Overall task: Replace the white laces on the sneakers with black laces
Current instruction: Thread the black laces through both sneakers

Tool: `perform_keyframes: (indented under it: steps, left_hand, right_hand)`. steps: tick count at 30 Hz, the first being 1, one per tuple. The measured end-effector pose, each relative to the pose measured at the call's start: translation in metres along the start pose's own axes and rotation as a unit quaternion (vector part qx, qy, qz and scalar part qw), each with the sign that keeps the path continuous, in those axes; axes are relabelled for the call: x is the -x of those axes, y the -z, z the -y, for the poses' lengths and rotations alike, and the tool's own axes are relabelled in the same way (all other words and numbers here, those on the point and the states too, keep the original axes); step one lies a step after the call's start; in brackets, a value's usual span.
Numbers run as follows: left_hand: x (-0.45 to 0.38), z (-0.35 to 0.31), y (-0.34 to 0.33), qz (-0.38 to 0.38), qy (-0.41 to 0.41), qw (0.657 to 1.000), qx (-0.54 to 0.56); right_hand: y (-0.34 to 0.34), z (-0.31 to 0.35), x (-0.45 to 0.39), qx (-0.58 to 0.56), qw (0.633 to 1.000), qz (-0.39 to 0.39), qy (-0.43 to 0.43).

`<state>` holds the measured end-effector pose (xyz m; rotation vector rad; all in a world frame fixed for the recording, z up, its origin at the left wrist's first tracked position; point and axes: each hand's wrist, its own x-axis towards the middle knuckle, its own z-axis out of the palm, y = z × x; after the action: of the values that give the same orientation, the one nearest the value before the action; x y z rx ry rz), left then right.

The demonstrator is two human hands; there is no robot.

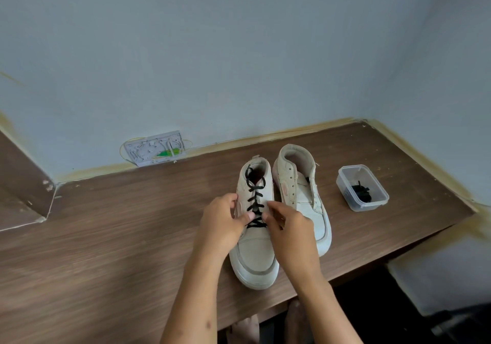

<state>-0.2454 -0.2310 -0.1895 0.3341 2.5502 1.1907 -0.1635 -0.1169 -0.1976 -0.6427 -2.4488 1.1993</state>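
Observation:
Two cream sneakers stand side by side on the wooden desk, toes toward me. The left sneaker carries a black lace crossed up its eyelets, with loose loops at the collar. My left hand holds its left side, thumb by the lower crossings. My right hand pinches at the lace on the right eyelet row. The right sneaker has bare eyelets and no lace.
A clear plastic box right of the sneakers holds another bundled black lace. An open wall box with wiring sits on the wall behind the desk. The desk's front edge runs just below the left sneaker's toe.

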Motion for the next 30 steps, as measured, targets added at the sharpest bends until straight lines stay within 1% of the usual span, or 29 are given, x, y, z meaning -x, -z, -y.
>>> perform_keyframes:
  steps: [2, 7, 14, 17, 19, 20, 21, 23, 25, 26, 28, 30]
  left_hand:
    - [-0.001, -0.001, 0.002, -0.005, 0.007, 1.0, -0.018]
    - [-0.006, -0.001, 0.017, -0.037, 0.02, 0.998, -0.057]
    - [-0.016, 0.019, 0.04, -0.09, 0.047, 0.993, -0.06]
    - [-0.018, 0.025, 0.043, -0.097, 0.049, 0.992, -0.062]
    - [-0.017, 0.022, 0.042, -0.113, 0.046, 0.99, -0.066]
    - [-0.016, 0.019, 0.041, -0.132, 0.039, 0.988, -0.069]
    - [-0.015, 0.015, 0.04, -0.159, 0.021, 0.985, -0.068]
    - [-0.015, 0.007, 0.035, -0.216, -0.032, 0.974, -0.055]
    - [-0.013, -0.003, 0.027, -0.252, -0.086, 0.963, -0.038]
    - [-0.012, -0.008, 0.021, -0.259, -0.112, 0.959, -0.027]
    - [-0.008, -0.018, 0.009, -0.237, -0.146, 0.961, 0.0]
    - [-0.004, -0.027, -0.005, -0.164, -0.149, 0.975, 0.014]
  right_hand:
    - [-0.005, 0.001, 0.0, -0.022, 1.0, 0.0, 0.002]
    - [-0.024, 0.009, -0.007, -0.042, 0.998, 0.026, 0.024]
    - [-0.059, 0.029, -0.013, -0.069, 0.995, 0.047, 0.047]
    - [-0.058, 0.03, -0.016, -0.094, 0.991, 0.085, 0.041]
    - [-0.048, 0.027, -0.017, -0.123, 0.988, 0.089, 0.04]
    - [-0.041, 0.023, -0.018, -0.135, 0.987, 0.069, 0.051]
    - [-0.033, 0.02, -0.019, -0.13, 0.989, 0.031, 0.07]
    - [-0.017, 0.011, -0.02, -0.078, 0.99, -0.061, 0.102]
    - [0.0, 0.001, -0.02, -0.021, 0.985, -0.142, 0.097]
    - [0.007, -0.005, -0.02, 0.002, 0.983, -0.166, 0.082]
    - [0.013, -0.021, -0.021, 0.048, 0.983, -0.174, 0.037]
    - [0.015, -0.037, -0.02, 0.095, 0.985, -0.14, -0.026]
